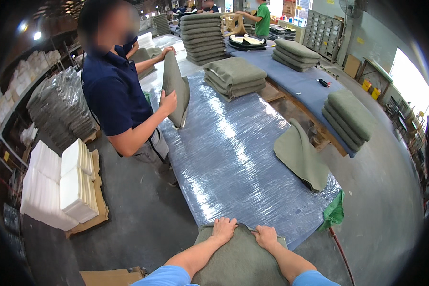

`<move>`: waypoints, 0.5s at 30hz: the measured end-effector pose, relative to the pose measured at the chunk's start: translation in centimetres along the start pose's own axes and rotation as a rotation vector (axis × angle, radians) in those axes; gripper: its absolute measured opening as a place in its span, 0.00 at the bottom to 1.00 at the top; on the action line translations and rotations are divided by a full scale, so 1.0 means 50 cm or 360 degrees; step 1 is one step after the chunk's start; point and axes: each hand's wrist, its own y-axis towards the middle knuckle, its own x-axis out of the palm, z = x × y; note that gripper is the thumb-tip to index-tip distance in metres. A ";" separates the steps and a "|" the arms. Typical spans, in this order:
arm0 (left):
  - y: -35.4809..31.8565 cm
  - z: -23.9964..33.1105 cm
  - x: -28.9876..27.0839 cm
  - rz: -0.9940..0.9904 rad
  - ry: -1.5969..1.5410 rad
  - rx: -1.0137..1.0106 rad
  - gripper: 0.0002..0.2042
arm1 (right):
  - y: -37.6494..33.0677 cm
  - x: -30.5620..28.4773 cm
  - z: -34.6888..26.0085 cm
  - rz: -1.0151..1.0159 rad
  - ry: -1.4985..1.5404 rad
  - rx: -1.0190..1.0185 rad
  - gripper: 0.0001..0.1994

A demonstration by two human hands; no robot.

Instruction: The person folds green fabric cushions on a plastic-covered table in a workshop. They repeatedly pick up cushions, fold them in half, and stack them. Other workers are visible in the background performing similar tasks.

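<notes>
A grey-green fabric cushion (236, 262) is held upright against my body, at the near end of the plastic-wrapped table (233, 143). My left hand (225, 230) curls its fingers over the cushion's top edge. Close to it on the right, my right hand (267, 237) grips the same edge, with a small gap between the two hands. Farther up the table's right side lies a loose, folded grey-green cover (302, 157), touched by neither hand.
Across the table's left side, a co-worker (114, 86) holds another grey-green cushion (177, 93). Folded stacks (236, 76) stand beyond, and more (349, 119) rest on the blue table. White foam blocks (62, 183) sit left. A green cloth (334, 210) hangs at the right corner above a red hose (341, 250).
</notes>
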 end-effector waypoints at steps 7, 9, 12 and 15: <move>0.038 -0.019 0.049 0.0002 -0.0041 0.0014 0.09 | 0.040 0.046 0.024 0.0057 -0.0002 -0.0024 0.15; 0.039 -0.021 0.056 -0.0027 -0.0021 -0.0006 0.09 | 0.047 0.056 0.030 0.0110 -0.0020 -0.0055 0.15; 0.045 -0.016 0.046 -0.0079 -0.0027 -0.0013 0.09 | 0.054 0.050 0.028 0.0072 0.0045 -0.0041 0.15; 0.037 -0.001 0.008 -0.0060 -0.0007 0.0004 0.12 | 0.045 0.026 0.019 -0.0024 -0.0186 0.0027 0.16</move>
